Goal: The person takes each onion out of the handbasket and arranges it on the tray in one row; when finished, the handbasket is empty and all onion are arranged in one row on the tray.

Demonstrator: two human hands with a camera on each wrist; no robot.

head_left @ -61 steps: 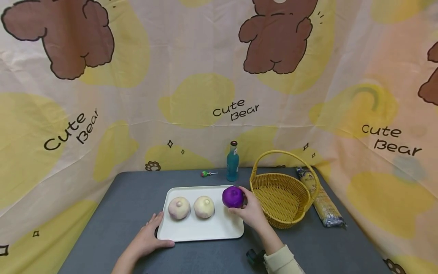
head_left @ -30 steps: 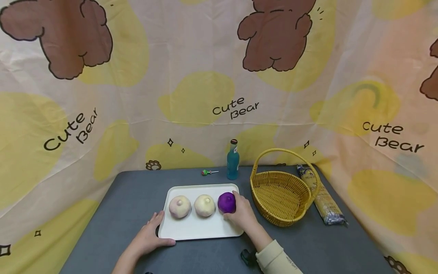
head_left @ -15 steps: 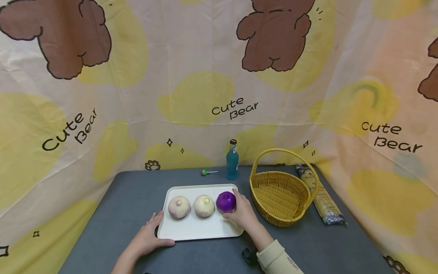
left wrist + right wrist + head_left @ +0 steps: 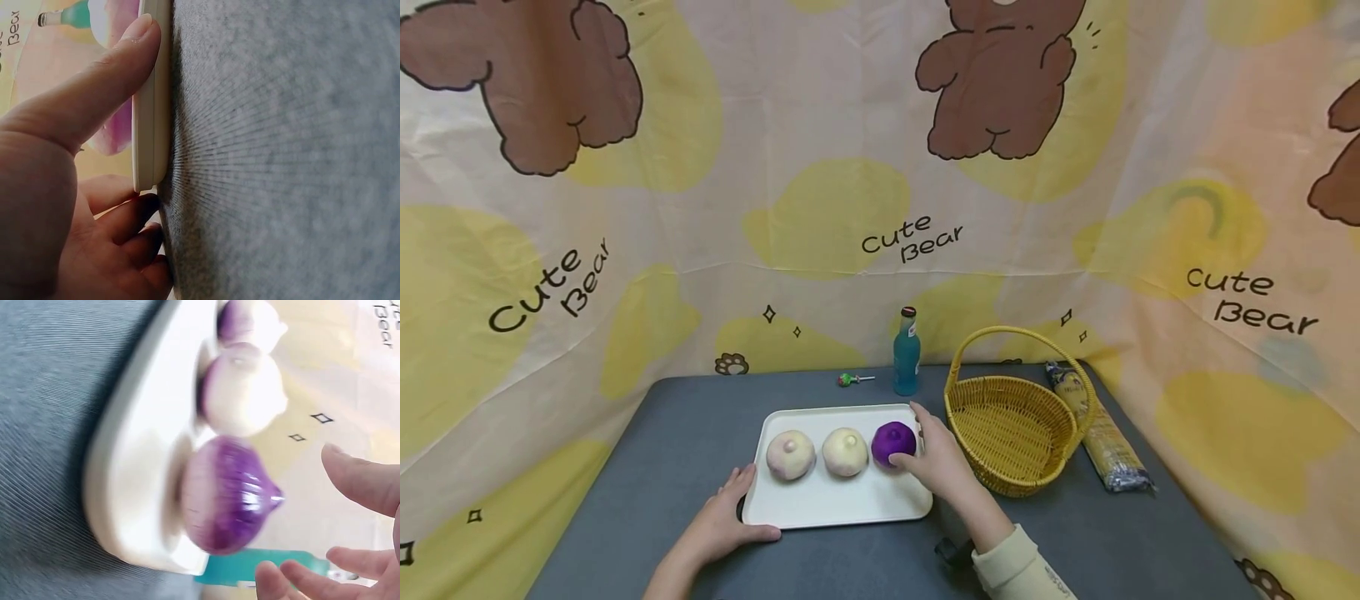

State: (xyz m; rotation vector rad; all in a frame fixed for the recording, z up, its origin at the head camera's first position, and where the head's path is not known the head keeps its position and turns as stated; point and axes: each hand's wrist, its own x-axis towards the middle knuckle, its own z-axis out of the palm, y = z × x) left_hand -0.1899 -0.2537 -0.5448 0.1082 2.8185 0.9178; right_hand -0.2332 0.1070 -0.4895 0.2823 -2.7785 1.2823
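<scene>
On the white tray [image 4: 842, 510] three onions stand in a row. The left onion [image 4: 791, 455] and middle onion [image 4: 845, 452] look pale on top; the right one, a purple onion [image 4: 892, 445], is deep violet with a pointed tip. My left hand [image 4: 718, 518] holds the tray's near left corner, its thumb [image 4: 119, 69] along the front rim and its fingers at the left side. My right hand [image 4: 942, 462] is beside the purple onion with thumb and fingers spread; the right wrist view shows a gap between them and the purple onion [image 4: 228, 494].
A yellow wicker basket [image 4: 1011, 433] with a tall handle stands right of the tray. Beyond it lies a clear packet [image 4: 1105, 446] of what looks like noodles. At the back are a blue bottle [image 4: 907, 354] and a lollipop [image 4: 853, 380]. A printed cloth hangs behind the grey table.
My right hand has set the purple onion down on the tray, farther left than before, and let go of it, drawing slightly away with fingers spread. My left hand stays at the tray's corner.
</scene>
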